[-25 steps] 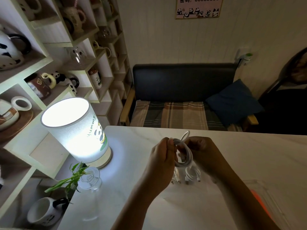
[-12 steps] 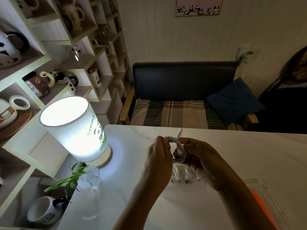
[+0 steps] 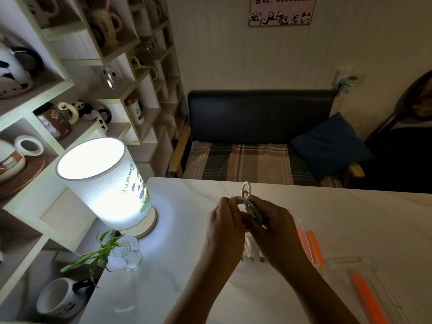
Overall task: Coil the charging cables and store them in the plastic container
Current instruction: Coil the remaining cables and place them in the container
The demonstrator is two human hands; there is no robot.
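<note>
I see both hands over the bench (image 3: 187,230) centre, left hand (image 3: 225,226) beside right hand (image 3: 272,232), cable coil (image 3: 247,202) between them. More cables (image 3: 249,252) lie on the bench under the hands. Container (image 3: 364,265) sits right of them, lid (image 3: 311,244) between. Lamp (image 3: 105,183) at left, glass vase (image 3: 125,253) in front of it. Shelves (image 3: 70,90) beyond the left edge, sofa (image 3: 257,136) behind the bench.
</note>
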